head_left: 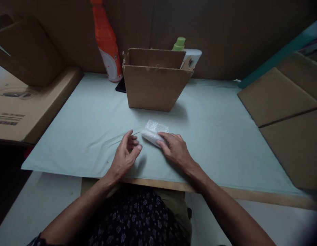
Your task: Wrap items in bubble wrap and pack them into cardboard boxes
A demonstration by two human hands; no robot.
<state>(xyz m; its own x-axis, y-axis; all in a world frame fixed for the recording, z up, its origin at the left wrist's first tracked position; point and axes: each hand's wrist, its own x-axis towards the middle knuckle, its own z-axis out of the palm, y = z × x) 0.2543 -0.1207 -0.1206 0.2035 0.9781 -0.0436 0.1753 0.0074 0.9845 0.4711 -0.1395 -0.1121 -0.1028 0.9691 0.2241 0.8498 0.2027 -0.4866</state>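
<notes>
A roll of bubble wrap [151, 134] lies on the pale cloth in front of an open cardboard box [150, 89]. Its far end is a flat flap, while the near side is rolled up. Whatever may be inside the roll is hidden. My right hand [175, 147] grips the roll's right end between thumb and fingers. To the left of the roll, my left hand [127, 150] is raised a little above the cloth, its fingers curved and apart from the thumb, holding nothing.
An orange bottle [107, 41] and part of a dark flat object [120, 86] are left of the box. A green-capped bottle [179, 44] shows behind it. Cardboard boxes flank the pale cloth [214, 136] on the left [45, 102] and right [276, 95].
</notes>
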